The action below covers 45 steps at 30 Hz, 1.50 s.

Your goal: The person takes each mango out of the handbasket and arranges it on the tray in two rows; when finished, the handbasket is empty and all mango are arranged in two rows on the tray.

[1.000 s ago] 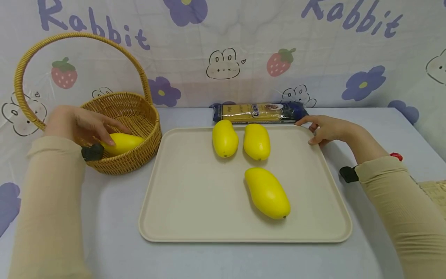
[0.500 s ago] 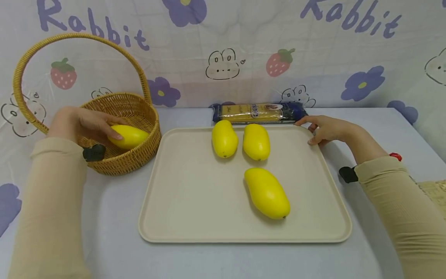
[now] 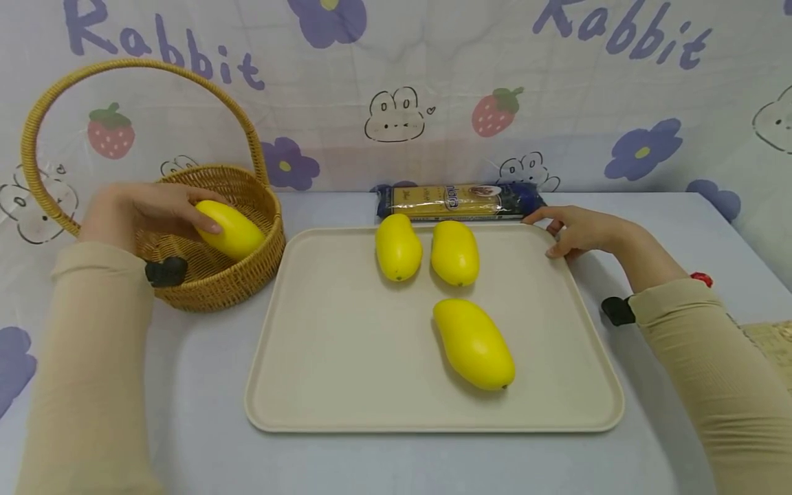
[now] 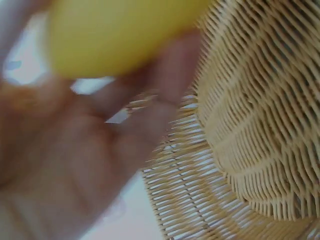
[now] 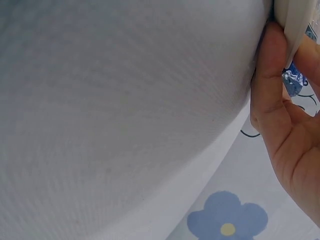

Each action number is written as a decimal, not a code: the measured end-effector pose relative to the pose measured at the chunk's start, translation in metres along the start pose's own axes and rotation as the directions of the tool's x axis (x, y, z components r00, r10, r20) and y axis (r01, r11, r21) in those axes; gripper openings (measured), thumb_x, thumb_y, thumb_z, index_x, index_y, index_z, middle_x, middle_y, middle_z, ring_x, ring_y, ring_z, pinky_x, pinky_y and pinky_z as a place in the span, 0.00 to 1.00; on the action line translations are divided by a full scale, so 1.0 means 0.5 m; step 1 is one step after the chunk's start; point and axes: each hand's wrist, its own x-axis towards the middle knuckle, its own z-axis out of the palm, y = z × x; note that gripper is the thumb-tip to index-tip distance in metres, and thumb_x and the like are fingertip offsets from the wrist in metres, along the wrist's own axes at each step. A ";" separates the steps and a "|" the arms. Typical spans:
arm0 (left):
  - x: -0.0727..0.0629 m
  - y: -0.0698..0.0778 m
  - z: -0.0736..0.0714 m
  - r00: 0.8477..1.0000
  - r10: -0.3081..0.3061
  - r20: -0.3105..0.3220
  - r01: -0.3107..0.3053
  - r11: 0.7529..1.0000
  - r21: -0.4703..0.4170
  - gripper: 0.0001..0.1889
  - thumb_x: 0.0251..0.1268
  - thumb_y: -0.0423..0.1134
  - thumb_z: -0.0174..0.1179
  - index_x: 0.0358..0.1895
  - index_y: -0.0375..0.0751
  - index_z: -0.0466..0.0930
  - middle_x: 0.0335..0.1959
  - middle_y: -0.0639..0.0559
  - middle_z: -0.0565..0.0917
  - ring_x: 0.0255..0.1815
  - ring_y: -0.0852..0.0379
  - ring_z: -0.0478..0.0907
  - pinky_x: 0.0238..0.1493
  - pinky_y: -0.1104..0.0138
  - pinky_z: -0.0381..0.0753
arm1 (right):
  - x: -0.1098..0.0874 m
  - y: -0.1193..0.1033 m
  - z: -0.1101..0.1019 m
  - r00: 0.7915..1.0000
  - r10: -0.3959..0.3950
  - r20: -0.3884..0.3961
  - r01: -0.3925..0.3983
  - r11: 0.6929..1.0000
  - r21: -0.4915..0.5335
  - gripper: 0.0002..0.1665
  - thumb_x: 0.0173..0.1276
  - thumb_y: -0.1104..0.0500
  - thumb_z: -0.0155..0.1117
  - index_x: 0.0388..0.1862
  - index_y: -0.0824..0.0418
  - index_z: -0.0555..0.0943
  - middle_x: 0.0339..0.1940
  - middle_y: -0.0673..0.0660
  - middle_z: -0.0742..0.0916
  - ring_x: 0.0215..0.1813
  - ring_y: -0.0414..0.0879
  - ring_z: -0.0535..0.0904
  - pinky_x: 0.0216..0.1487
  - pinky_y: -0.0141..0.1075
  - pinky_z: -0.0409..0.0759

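In the head view my left hand point(image 3: 157, 212) grips a yellow mango point(image 3: 234, 230) inside a wicker basket point(image 3: 216, 294) with a tall arched handle. Fingers and thumb curl around the mango point(image 4: 117, 35) in the left wrist view, close over the woven wall and floor of the basket. My right hand point(image 3: 588, 230) pinches the far right corner of a beige tray point(image 3: 346, 344) between thumb and fingers. Three more mangoes lie on that tray: one point(image 3: 399, 247) at the far edge, a second mango point(image 3: 455, 253) beside it, and a third mango point(image 3: 474, 344) nearer the front.
Behind the tray lies a blue-and-yellow pack of spaghetti point(image 3: 460, 201) against the rabbit-print backdrop point(image 3: 458, 62). A pale cloth covers the table point(image 3: 396, 467). At the right edge, partly behind the sleeve, a woven straw item point(image 3: 773, 344) shows.
My left hand has raised the mango a little from the basket's near side, and the mango has tilted. The right hand and the tray stay in place.
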 end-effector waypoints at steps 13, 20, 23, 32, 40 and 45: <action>-0.085 0.128 0.011 0.910 0.358 -0.209 -0.342 0.933 0.110 0.22 0.74 0.34 0.51 0.68 0.52 0.66 0.54 0.55 0.78 0.49 0.57 0.77 0.52 0.72 0.81 | -0.002 -0.001 -0.001 1.000 -0.002 -0.003 0.002 1.000 0.005 0.42 0.67 0.70 0.61 0.77 0.59 0.58 0.59 0.72 0.67 0.41 0.50 0.77 0.41 0.37 0.83; -0.070 0.204 0.058 0.780 0.623 -0.053 -0.615 0.780 0.112 0.25 0.69 0.27 0.53 0.68 0.45 0.68 0.56 0.48 0.80 0.47 0.54 0.79 0.53 0.69 0.82 | -0.002 0.002 0.003 1.000 -0.009 0.003 0.009 1.000 0.000 0.42 0.66 0.70 0.61 0.77 0.60 0.57 0.58 0.73 0.67 0.39 0.49 0.76 0.39 0.38 0.83; -0.059 0.235 0.080 0.761 0.649 0.005 -0.646 0.756 0.107 0.26 0.67 0.28 0.56 0.68 0.47 0.70 0.56 0.49 0.80 0.44 0.53 0.80 0.49 0.67 0.84 | -0.002 0.000 0.003 1.000 -0.009 0.001 0.009 1.000 0.002 0.42 0.67 0.70 0.61 0.77 0.60 0.57 0.58 0.73 0.68 0.38 0.49 0.77 0.39 0.38 0.82; -0.007 0.290 0.163 0.790 0.601 0.122 -0.611 0.788 0.070 0.27 0.64 0.30 0.62 0.66 0.49 0.70 0.59 0.49 0.76 0.50 0.49 0.75 0.55 0.63 0.81 | -0.002 -0.001 0.000 1.000 -0.012 0.000 0.012 1.000 0.004 0.42 0.66 0.71 0.61 0.77 0.60 0.57 0.58 0.73 0.67 0.39 0.49 0.77 0.38 0.38 0.82; 0.040 0.296 0.221 0.786 0.577 0.220 -0.589 0.808 -0.014 0.32 0.58 0.31 0.68 0.67 0.47 0.69 0.66 0.46 0.69 0.61 0.44 0.70 0.62 0.55 0.78 | 0.000 0.000 0.001 1.000 -0.003 -0.002 0.003 1.000 -0.001 0.42 0.66 0.70 0.61 0.77 0.58 0.58 0.59 0.72 0.67 0.40 0.49 0.77 0.40 0.37 0.82; 0.070 0.292 0.251 0.771 0.558 0.306 -0.566 0.821 -0.072 0.36 0.56 0.31 0.69 0.69 0.48 0.66 0.69 0.46 0.68 0.66 0.45 0.67 0.67 0.56 0.73 | -0.001 0.001 0.001 1.000 -0.003 -0.002 0.003 1.000 -0.006 0.42 0.66 0.70 0.61 0.77 0.57 0.58 0.58 0.72 0.67 0.39 0.50 0.77 0.39 0.37 0.82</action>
